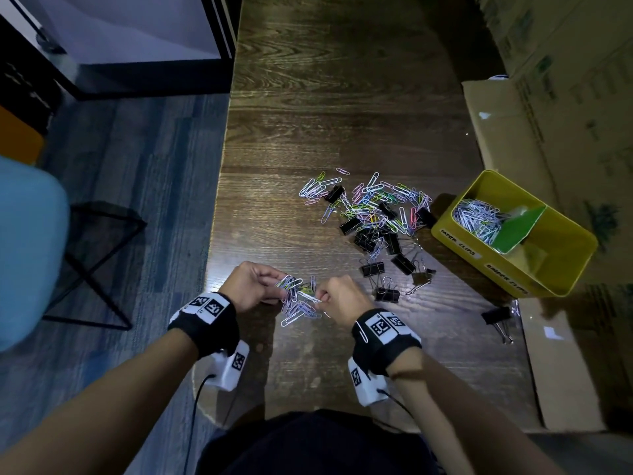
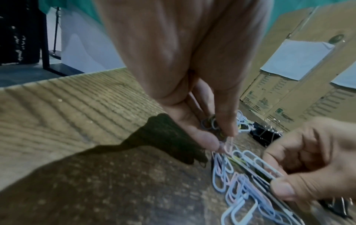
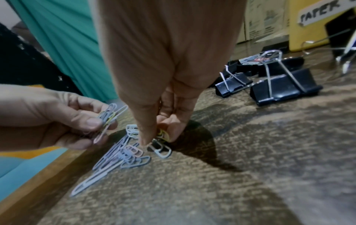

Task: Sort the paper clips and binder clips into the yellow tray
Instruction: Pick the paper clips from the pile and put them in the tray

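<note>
My left hand (image 1: 277,286) pinches a bundle of coloured paper clips (image 2: 210,124) between thumb and fingers. My right hand (image 1: 322,298) faces it and pinches a few more paper clips (image 3: 163,134) just above the table. Under both hands lies a small heap of paper clips (image 1: 299,308). Farther out, a mixed pile (image 1: 373,207) of paper clips and black binder clips covers the wood. The yellow tray (image 1: 479,255) stands at the right, with paper clips (image 1: 476,217) in its far compartment behind a green divider (image 1: 513,231).
Loose binder clips (image 1: 387,293) lie right of my right hand, and one binder clip (image 1: 498,318) sits near the cardboard (image 1: 561,365) at the right edge. Cardboard boxes (image 1: 565,80) line the right side. The table's left edge (image 1: 214,234) drops to the floor, beside a blue chair (image 1: 27,252).
</note>
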Tool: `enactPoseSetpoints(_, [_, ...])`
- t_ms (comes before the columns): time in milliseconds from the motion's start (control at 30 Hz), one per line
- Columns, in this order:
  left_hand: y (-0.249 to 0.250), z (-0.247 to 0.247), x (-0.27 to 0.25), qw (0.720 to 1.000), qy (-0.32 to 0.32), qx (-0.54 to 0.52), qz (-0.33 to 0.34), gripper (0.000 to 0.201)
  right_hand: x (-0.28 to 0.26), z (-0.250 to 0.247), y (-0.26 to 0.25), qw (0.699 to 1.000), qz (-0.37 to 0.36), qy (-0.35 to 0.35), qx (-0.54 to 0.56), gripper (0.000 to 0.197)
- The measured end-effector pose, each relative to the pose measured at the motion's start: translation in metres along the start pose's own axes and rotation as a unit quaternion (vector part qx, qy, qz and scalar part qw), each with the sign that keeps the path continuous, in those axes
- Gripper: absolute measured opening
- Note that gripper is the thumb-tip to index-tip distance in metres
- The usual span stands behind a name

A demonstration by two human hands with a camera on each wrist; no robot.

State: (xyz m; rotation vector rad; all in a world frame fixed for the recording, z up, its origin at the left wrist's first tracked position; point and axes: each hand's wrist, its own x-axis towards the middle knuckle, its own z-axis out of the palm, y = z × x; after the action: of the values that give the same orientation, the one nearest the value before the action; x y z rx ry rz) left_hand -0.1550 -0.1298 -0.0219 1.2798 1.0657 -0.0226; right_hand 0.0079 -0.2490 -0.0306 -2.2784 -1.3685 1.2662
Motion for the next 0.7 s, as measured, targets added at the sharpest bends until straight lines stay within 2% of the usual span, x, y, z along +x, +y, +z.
enactPoseSetpoints(67, [0.006, -0.003, -0.001, 0.999, -0.002, -0.031, -0.015, 0.023, -0.002, -0.003, 0.003, 0.998, -0.001, 0.006, 0.064, 0.009])
enactPoseSetpoints(133, [0.014, -0.004, -0.001, 0.998, -0.002, -0.059, -0.029, 0.023, -0.004, -0.01, 0.006, 0.984, 0.008, 0.015, 0.176, 0.013])
enactPoseSetpoints(200, [0.027, -0.003, -0.001, 0.996, -0.008, -0.081, -0.034, 0.024, -0.011, -0.021, 0.011, 0.951, 0.013, 0.033, 0.306, 0.012])
enactPoseSetpoints(267, [0.046, 0.003, 0.002, 0.994, -0.025, -0.098, -0.03, 0.025, -0.018, -0.035, 0.017, 0.918, 0.008, 0.057, 0.393, 0.013])
enactPoseSetpoints(400, [0.098, 0.032, 0.008, 0.988, -0.079, -0.129, -0.003, 0.026, -0.038, -0.074, 0.027, 0.887, -0.034, 0.125, 0.444, 0.013])
enactPoseSetpoints(567, [0.167, 0.097, 0.025, 0.976, -0.151, -0.146, 0.053, 0.024, -0.07, -0.126, 0.049, 0.831, -0.046, 0.226, 0.506, 0.015])
enactPoseSetpoints(700, [0.209, 0.16, 0.055, 0.98, -0.161, -0.094, 0.074, 0.028, -0.085, -0.17, 0.076, 0.816, -0.054, 0.295, 0.494, 0.019])
